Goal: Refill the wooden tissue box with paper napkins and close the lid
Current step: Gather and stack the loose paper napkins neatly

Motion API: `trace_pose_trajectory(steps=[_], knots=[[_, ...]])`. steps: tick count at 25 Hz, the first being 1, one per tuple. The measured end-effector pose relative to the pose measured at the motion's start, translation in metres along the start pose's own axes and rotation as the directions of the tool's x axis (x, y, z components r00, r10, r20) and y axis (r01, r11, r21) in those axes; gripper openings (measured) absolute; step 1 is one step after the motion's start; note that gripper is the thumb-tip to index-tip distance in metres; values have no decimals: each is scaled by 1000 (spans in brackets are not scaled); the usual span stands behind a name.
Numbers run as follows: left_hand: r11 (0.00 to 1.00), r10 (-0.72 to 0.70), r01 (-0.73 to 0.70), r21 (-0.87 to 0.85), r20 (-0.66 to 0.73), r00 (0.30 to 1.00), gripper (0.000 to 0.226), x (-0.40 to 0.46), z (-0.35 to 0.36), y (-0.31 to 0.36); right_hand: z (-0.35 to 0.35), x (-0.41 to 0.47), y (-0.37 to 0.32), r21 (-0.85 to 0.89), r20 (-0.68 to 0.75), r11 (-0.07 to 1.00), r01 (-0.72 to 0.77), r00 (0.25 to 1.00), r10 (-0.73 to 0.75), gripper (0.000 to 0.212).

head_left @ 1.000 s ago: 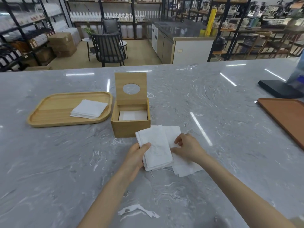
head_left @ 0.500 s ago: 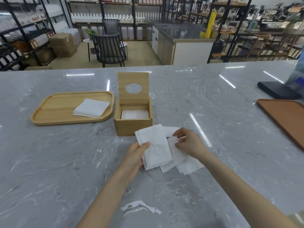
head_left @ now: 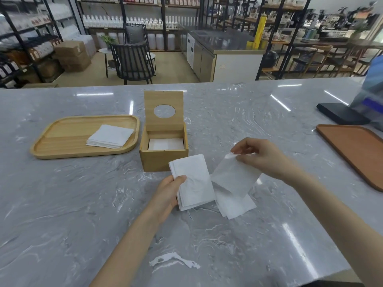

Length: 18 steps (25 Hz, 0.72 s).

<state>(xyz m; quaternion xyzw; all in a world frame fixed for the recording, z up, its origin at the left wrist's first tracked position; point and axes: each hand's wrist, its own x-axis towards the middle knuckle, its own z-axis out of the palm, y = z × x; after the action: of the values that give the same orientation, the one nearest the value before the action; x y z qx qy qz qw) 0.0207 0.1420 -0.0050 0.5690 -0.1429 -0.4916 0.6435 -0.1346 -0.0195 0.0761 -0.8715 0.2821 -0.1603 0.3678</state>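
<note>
The wooden tissue box [head_left: 159,159] stands on the marble counter with its lid [head_left: 163,100] upright, round hole showing. White napkins [head_left: 165,144] lie inside it. My left hand [head_left: 169,194] grips a folded stack of napkins [head_left: 194,183] just in front of the box. My right hand [head_left: 262,156] pinches the top corner of a single napkin [head_left: 235,175], lifted off a few loose napkins [head_left: 234,205] lying on the counter to the right of the stack.
A light wooden tray [head_left: 62,137] left of the box holds another pile of napkins [head_left: 110,136]. A brown tray [head_left: 356,148] and a black base [head_left: 339,113] sit at the right. The counter's near edge runs at the lower right.
My right hand has risen and moved right, lifting one napkin off the loose pile. My left hand keeps its hold on the stack in about the same place.
</note>
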Motion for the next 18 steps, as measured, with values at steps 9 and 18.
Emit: trace_pose_trajectory(steps=[9, 18], knots=[[997, -46, 42, 68, 55, 997, 31, -4, 10, 8, -1, 0, -44, 223, 197, 958, 182, 954, -227, 31], [990, -33, 1, 142, 217, 976, 25, -12, 10, 1, 45, 10, -27, 204, 249, 970, 135, 951, -185, 27]])
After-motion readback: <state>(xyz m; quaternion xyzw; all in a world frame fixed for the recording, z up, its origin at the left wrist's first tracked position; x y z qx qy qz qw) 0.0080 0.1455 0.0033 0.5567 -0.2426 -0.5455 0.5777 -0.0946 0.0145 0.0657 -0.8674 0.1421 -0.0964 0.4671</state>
